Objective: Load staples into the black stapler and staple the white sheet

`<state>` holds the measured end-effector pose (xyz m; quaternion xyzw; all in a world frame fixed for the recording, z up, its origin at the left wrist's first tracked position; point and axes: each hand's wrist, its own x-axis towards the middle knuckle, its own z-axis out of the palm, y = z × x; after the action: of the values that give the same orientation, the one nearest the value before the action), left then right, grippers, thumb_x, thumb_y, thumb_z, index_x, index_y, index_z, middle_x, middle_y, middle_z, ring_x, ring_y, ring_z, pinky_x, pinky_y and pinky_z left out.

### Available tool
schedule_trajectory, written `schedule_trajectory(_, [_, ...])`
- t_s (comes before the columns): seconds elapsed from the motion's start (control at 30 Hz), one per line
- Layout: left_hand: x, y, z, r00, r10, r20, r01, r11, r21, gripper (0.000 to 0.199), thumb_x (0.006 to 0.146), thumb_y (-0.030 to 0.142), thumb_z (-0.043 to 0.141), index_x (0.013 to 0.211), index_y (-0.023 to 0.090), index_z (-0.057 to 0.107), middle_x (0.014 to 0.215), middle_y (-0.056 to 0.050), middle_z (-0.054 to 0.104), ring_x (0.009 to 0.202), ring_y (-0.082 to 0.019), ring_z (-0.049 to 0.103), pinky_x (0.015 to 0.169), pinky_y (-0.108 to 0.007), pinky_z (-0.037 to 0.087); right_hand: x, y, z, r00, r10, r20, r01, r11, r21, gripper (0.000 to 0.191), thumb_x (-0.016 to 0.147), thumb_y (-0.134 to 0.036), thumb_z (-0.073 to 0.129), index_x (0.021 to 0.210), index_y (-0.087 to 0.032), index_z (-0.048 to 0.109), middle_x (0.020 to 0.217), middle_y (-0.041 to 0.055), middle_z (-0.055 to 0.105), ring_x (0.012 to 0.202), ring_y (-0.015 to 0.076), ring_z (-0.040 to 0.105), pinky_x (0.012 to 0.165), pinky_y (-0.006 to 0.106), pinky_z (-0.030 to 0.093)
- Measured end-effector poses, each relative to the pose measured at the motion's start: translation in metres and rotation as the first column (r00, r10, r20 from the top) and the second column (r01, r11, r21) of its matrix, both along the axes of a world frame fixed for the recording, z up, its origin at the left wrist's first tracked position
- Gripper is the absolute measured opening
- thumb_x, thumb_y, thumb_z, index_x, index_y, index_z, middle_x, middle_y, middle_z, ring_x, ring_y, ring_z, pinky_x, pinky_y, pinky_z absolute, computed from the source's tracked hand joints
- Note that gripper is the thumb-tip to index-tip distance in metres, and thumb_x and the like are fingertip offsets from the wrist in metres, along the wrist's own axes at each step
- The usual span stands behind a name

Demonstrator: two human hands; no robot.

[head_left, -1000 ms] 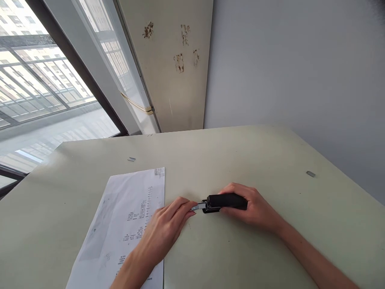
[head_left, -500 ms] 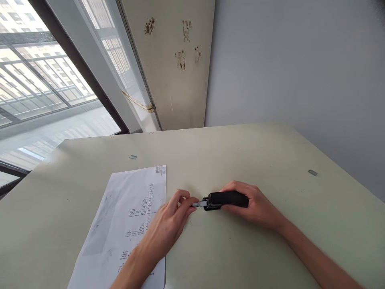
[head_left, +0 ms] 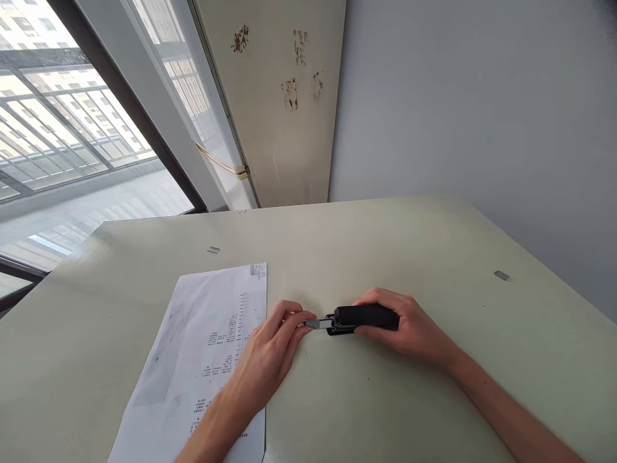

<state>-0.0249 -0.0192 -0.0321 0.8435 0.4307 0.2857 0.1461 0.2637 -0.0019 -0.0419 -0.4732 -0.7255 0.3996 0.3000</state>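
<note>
A black stapler (head_left: 366,316) lies on the table with its front end facing left. My right hand (head_left: 405,325) is wrapped round its back end, thumb on the near side and fingers on the far side. From the stapler's front a metal tray (head_left: 322,324) sticks out to the left. My left hand (head_left: 274,344) pinches the outer end of this tray between thumb and fingers. Under my left wrist lies a printed sheet of paper (head_left: 193,334). Whether staples are inside the tray is too small to tell.
On the pale green table (head_left: 385,244), a small strip of staples (head_left: 502,275) lies far right, and thin staple pieces (head_left: 213,249) lie beyond the paper. A grey wall, a stained panel and a window stand behind the table.
My left fingers have shifted slightly to the left, and more of the metal tray now shows outside them. My right hand and the stapler look nearly unmoved.
</note>
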Motion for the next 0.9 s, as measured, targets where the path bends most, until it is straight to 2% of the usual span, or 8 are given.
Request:
schedule_trajectory(0.2, [0.0001,-0.0005,-0.0062,0.998,-0.036,-0.048,0.036,0.999,0.009,0.023,0.112,0.02,0.043,0.124,0.023,0.062,0.114,-0.005,0.061,0.072,-0.01,0.063,0.064,-0.025,0.053,0.0006,-0.0002,-0.0008,1.0,-0.009,-0.006,0.009,1.0,-0.019,0.018,0.092,-0.038,0.079,0.106,-0.028,0.073,0.104,0.0004,0.078,0.089,0.0198,0.068,0.078,0.029,0.051])
schedule_trajectory(0.53, [0.0013,-0.0009,-0.0025,0.999,0.033,-0.003,-0.033,0.999,0.02,0.021,0.112,0.022,0.042,0.12,0.023,0.061,0.113,-0.005,0.061,0.073,-0.011,0.064,0.065,-0.025,0.053,0.0005,0.0,-0.0004,1.0,-0.001,-0.005,0.001,1.0,-0.003,0.018,0.093,-0.039,0.078,0.107,-0.029,0.073,0.103,-0.0003,0.077,0.088,0.019,0.068,0.077,0.028,0.05])
schedule_trajectory(0.9, [0.0033,-0.0011,-0.0062,1.0,-0.008,-0.005,0.008,0.998,0.068,0.019,0.112,0.019,0.042,0.123,0.022,0.057,0.114,-0.004,0.058,0.088,-0.012,0.068,0.079,-0.025,0.058,-0.0001,0.0002,0.0,1.0,-0.002,0.011,0.002,1.0,-0.007,0.018,0.093,-0.038,0.078,0.107,-0.029,0.073,0.104,-0.0001,0.077,0.09,0.0199,0.068,0.079,0.03,0.05])
